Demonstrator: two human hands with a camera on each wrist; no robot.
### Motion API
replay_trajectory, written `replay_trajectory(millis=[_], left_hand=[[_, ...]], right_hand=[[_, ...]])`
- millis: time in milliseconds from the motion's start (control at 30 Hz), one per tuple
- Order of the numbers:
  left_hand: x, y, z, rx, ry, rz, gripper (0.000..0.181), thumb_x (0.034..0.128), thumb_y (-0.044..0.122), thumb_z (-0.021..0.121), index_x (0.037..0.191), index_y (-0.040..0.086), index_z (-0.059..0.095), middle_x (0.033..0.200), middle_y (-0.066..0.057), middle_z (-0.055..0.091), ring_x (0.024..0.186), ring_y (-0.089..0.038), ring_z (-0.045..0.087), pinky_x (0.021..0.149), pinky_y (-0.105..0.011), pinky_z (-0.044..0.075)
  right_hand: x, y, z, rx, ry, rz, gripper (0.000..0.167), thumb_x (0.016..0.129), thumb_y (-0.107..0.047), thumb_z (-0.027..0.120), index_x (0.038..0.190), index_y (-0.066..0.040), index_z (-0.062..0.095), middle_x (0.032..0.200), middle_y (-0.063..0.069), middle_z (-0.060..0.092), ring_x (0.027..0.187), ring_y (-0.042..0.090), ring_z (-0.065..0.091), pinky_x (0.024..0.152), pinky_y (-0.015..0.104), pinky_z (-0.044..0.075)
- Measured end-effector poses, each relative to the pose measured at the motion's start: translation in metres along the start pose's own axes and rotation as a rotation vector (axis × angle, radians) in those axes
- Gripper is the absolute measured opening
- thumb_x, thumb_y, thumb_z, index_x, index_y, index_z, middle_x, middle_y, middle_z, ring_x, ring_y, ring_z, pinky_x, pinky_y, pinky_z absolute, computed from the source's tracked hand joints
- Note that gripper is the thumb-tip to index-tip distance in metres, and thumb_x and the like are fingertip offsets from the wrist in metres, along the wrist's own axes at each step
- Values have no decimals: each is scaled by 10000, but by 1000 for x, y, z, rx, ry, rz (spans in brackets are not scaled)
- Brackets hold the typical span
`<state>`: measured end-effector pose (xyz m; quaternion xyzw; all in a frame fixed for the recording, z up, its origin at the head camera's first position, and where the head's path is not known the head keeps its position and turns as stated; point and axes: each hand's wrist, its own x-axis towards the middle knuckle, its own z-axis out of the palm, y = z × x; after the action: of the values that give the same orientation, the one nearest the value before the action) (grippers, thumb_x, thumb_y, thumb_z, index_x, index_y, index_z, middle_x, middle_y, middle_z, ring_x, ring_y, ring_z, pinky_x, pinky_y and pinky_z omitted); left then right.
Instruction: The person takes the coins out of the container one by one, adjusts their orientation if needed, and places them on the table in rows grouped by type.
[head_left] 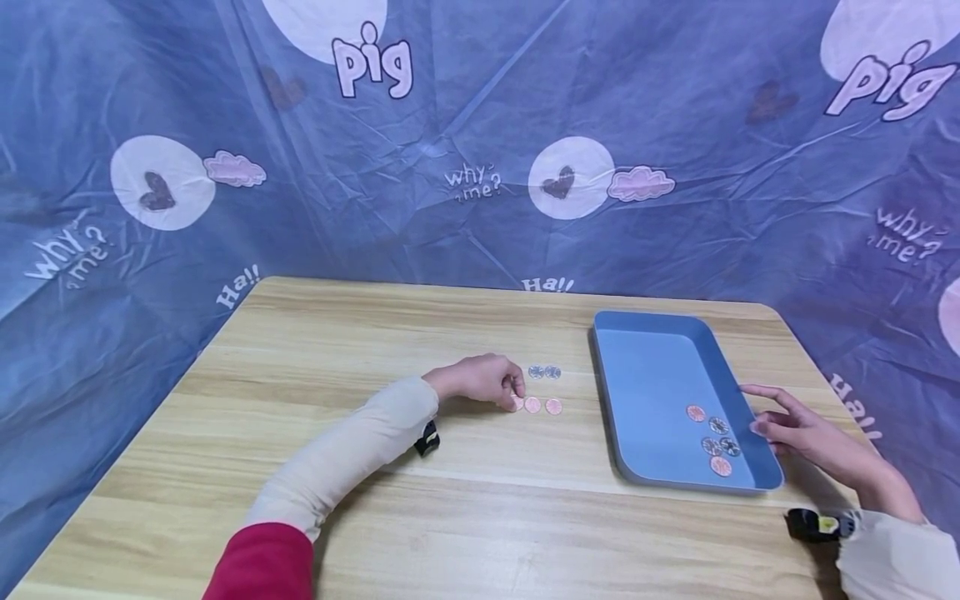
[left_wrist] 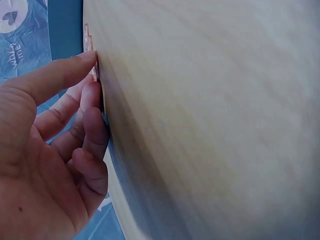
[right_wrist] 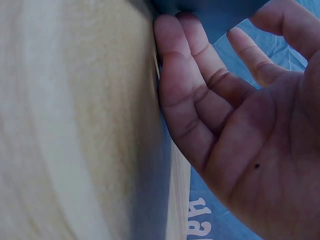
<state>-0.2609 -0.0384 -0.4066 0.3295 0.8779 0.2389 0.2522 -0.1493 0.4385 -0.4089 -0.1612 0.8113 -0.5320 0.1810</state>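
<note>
In the head view, my left hand (head_left: pixel 483 379) is at the left end of a short row of copper-coloured coins on the table. Its thumb and fingertips pinch the end coin (head_left: pixel 517 403). Beside that lie a middle copper coin (head_left: pixel 532 405) and a right one (head_left: pixel 553 407). Just behind the row are two silver coins (head_left: pixel 544 372). My right hand (head_left: pixel 813 437) touches the right outer side of a blue tray (head_left: pixel 652 367) with its fingertips, fingers loosely bent. The left wrist view shows the coins (left_wrist: pixel 86 31) edge-on past the left thumb.
Inside the tray, towards its near right corner, lie several copper and silver coins (head_left: pixel 720 446). The wooden table (head_left: pixel 465 517) reaches back to a blue printed cloth (head_left: pixel 420 225). A black strap (head_left: pixel 817 525) is on the right wrist.
</note>
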Motion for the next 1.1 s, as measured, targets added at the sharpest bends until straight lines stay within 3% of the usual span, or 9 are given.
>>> replay_trajectory(millis=[333,600,900,1100], left_hand=[[1,2,0,20,1,12,142,803,208,765,897,206,658,699,79,578,657,-61,517,695,-237,417],[3,0,0,11,-4,24,141,804,200,765,901,206,662,711,79,584,665,-57,524,702,-230,423],[3,3,0,11,-6,16,142,804,197,766,901,207,663,712,82,582,669,-56,521,707,-234,421],[1,2,-2,-32,-14,17,156,803,191,764,927,198,668,715,65,595,658,-65,528,698,-229,433]], right_hand=[[0,-1,-2,32,-21,-11,620,1015,33,346,1430,-425,306,1005,-148,619,850,-4,587,664,198,490],[0,-3,-2,-6,2,20,610,1017,10,369,1413,-449,312,1008,-170,621,877,-33,581,695,175,494],[-1,-2,-1,-23,0,-10,617,1011,29,364,1433,-417,305,1005,-168,622,877,-37,573,692,168,485],[-1,0,0,20,-16,-16,619,1012,34,355,1443,-408,302,1009,-151,634,875,-17,593,685,191,502]])
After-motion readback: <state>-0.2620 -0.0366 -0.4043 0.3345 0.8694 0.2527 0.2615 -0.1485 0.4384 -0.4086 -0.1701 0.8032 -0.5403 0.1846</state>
